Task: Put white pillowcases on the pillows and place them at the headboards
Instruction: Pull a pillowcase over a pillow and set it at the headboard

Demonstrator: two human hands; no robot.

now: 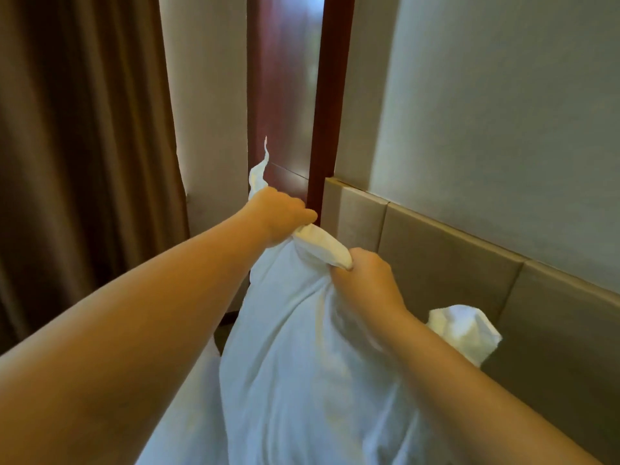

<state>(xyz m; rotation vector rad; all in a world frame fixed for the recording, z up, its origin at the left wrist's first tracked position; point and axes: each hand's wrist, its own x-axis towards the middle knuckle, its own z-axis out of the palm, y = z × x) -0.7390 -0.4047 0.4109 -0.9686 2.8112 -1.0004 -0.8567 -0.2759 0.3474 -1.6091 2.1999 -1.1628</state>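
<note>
A white pillowcase [295, 357] hangs bulging in the middle of the view, with a pillow filling it from inside. My left hand [278, 213] grips one side of its open top edge. My right hand [365, 280] clutches the other side, a little lower and to the right. A strip of the hem stretches between both fists, and a loose corner sticks up above my left hand. The padded beige headboard [446, 263] runs along the wall just right of the pillow. A second white pillow corner [466, 330] shows behind my right forearm.
Brown curtains [84, 156] hang at the left. A dark red wooden panel [285, 95] stands straight ahead beside a pale wall [503, 112]. White bedding [181, 427] lies under my arms at the bottom.
</note>
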